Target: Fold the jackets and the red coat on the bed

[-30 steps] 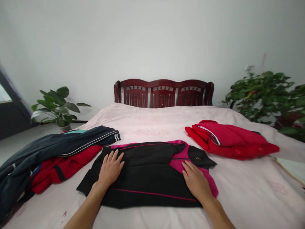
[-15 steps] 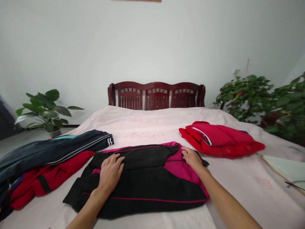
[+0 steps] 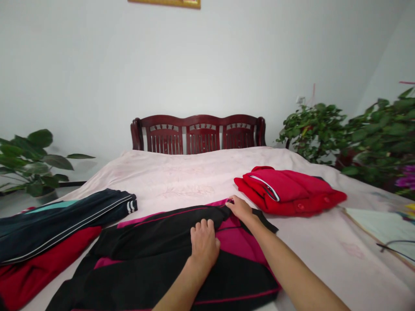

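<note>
A black and magenta jacket (image 3: 155, 242) with thin magenta piping lies folded lengthwise on the bed in front of me. My left hand (image 3: 204, 244) rests on its middle, with the fingers curled into the black fabric and the fingertips hidden. At the far right edge of the jacket, my right hand (image 3: 240, 209) pinches the magenta cloth between thumb and fingers. Part of the jacket's right side is covered by my right forearm.
Folded red clothes (image 3: 292, 192) are stacked to the right. On the left lie a navy garment (image 3: 81, 220) with white stripes and a red garment (image 3: 48, 263). The pink bedsheet (image 3: 181, 172) spreads toward a wooden headboard (image 3: 202, 134). Plants (image 3: 314, 129) stand beside the bed.
My left hand has slid right across the jacket, from flat fingers to curled ones. My right hand now pinches the far edge, slightly left of before. The view has shifted right.
</note>
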Tool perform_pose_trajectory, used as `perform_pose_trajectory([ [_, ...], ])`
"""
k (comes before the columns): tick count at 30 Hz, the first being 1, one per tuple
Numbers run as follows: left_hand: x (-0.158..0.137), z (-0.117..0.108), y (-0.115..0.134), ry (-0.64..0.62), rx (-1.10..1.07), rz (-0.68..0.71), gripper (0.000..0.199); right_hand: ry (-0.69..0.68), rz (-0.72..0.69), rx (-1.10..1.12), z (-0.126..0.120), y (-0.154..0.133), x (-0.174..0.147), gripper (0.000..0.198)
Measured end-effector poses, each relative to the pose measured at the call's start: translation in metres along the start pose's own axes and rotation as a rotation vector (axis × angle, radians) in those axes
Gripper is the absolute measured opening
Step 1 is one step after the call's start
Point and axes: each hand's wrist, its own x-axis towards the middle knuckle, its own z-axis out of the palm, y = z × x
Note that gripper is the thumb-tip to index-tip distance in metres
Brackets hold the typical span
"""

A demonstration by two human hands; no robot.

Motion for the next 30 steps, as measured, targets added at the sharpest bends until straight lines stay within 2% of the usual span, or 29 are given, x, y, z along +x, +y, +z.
perform_pose_trajectory([
  [6, -0.001, 0.002, -0.019, -0.052, -0.031, 0.146, 0.025, 0.100, -0.019, 0.102, 0.000, 0.008, 0.019, 0.029],
  [11, -0.006, 0.003, -0.028, -0.050, -0.055, 0.215, 0.033, 0.074, 0.035, 0.110, 0.002, 0.022, 0.026, 0.023],
  [17, -0.011, 0.004, -0.029, -0.060, -0.149, 0.359, 0.049, 0.123, 0.070, 0.089, 0.009, 0.022, 0.028, 0.028],
  [22, -0.016, 0.000, -0.032, -0.167, -0.259, 0.544, 0.049, 0.152, 0.056, 0.030, 0.005, 0.017, 0.025, 0.034],
  [24, -0.017, -0.008, -0.038, -0.227, -0.321, 0.572, 0.051, 0.194, 0.028, -0.007, 0.000, 0.012, 0.019, 0.040],
  [26, -0.018, -0.019, -0.046, -0.234, -0.375, 0.546, 0.049, 0.241, -0.019, -0.040, -0.003, 0.005, 0.009, 0.043],
  [28, -0.018, -0.029, -0.055, -0.210, -0.373, 0.508, 0.047, 0.257, -0.115, -0.076, -0.002, -0.002, -0.003, 0.043],
  [30, -0.019, -0.032, -0.064, -0.230, -0.302, 0.503, 0.048, 0.197, -0.259, -0.154, 0.004, -0.007, -0.012, 0.046],
])
